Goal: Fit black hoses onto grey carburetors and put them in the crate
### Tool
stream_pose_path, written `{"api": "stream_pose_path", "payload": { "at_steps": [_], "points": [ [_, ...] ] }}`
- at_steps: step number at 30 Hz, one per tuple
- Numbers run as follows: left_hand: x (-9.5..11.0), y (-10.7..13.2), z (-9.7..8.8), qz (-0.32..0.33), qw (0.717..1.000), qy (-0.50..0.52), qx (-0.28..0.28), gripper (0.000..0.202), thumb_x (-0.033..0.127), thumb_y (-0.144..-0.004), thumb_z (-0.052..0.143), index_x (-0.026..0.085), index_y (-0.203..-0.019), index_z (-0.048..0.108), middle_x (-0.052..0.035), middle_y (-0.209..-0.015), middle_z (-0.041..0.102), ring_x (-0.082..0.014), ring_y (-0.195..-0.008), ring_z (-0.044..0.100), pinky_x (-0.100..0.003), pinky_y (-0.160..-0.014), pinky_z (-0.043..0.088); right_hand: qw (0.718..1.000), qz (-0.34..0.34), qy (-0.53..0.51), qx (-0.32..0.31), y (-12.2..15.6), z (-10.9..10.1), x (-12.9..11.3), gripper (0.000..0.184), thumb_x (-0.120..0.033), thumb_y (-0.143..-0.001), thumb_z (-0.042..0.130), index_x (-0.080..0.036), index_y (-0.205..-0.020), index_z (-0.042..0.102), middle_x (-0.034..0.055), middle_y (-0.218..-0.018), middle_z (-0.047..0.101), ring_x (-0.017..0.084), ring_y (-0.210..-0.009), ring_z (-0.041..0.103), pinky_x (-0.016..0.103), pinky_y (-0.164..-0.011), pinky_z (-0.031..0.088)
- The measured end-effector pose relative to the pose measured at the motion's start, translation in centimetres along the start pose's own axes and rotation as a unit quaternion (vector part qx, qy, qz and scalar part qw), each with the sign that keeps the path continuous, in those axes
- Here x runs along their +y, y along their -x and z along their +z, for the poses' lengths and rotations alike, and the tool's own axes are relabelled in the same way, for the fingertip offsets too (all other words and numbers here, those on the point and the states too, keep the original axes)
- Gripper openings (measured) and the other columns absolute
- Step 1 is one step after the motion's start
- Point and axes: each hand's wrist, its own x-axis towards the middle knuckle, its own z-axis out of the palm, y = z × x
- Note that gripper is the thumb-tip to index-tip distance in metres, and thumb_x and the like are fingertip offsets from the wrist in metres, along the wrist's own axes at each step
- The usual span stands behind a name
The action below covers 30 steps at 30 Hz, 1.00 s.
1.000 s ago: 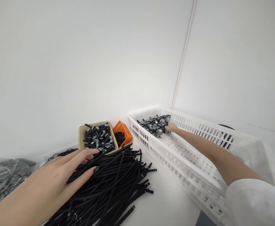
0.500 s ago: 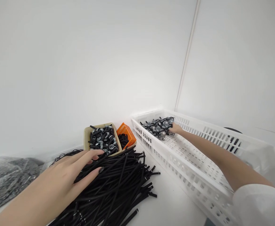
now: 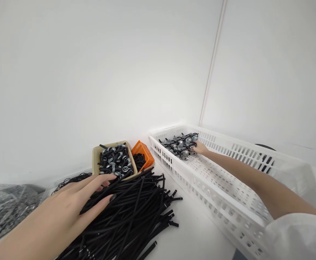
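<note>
Deep inside a long white perforated crate, our right hand meets the near-right edge of a cluster of black-tubed fittings gathered at the far end, its fingertips narrowed against them (whether they pinch one, we cannot tell). Our left hand hangs palm down above a loose heap of black tubes, thumb and fingers apart, with nothing visible between them. Just beyond the heap, we see a beige bin filled with black-and-silver ring-shaped parts, beside a tilted orange basket of small black pieces. A clear plastic bag of greyish parts lies at far left.
</note>
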Motion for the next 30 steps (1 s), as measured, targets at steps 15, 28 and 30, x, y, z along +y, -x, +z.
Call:
{"api": "stream_pose_path", "payload": {
  "at_steps": [15, 28, 30],
  "points": [
    [-1.1, -0.1, 0.9, 0.039, 0.999, 0.007, 0.032, 0.043, 0.059, -0.089, 0.047, 0.043, -0.127, 0.059, 0.006, -0.122, 0.072, -0.0296, -0.103, 0.073, -0.04, -0.074, 0.064, 0.949, 0.052, -0.311, 0.009, 2.0, -0.9, 1.3, 0.088, -0.013, -0.065, 0.079, -0.013, -0.144, 0.041, 0.021, -0.133, 0.06, 0.027, -0.101, 0.069, 0.033, -0.083, 0.058],
    [-0.5, 0.4, 0.0, 0.038, 0.998, 0.024, 0.049, 0.041, 0.059, -0.088, 0.048, 0.044, -0.124, 0.061, 0.0069, -0.12, 0.073, -0.0293, -0.101, 0.073, -0.038, -0.075, 0.063, 0.927, 0.072, -0.366, -0.04, 4.2, -1.7, 0.0, 0.027, -0.018, -0.089, 0.067, -0.01, -0.115, 0.064, 0.0096, -0.106, 0.07, 0.02, -0.093, 0.069, 0.035, -0.085, 0.057],
    [-0.3, 0.5, -0.1, 0.032, 0.998, 0.023, 0.046, 0.042, 0.06, -0.088, 0.046, 0.045, -0.124, 0.06, 0.0078, -0.12, 0.073, -0.0292, -0.102, 0.073, -0.039, -0.077, 0.062, 0.933, 0.064, -0.352, -0.034, 4.3, -2.0, -0.2, 0.025, -0.027, -0.094, 0.065, -0.012, -0.114, 0.063, 0.0083, -0.11, 0.068, 0.019, -0.094, 0.067, 0.038, -0.083, 0.058]
  ]
}}
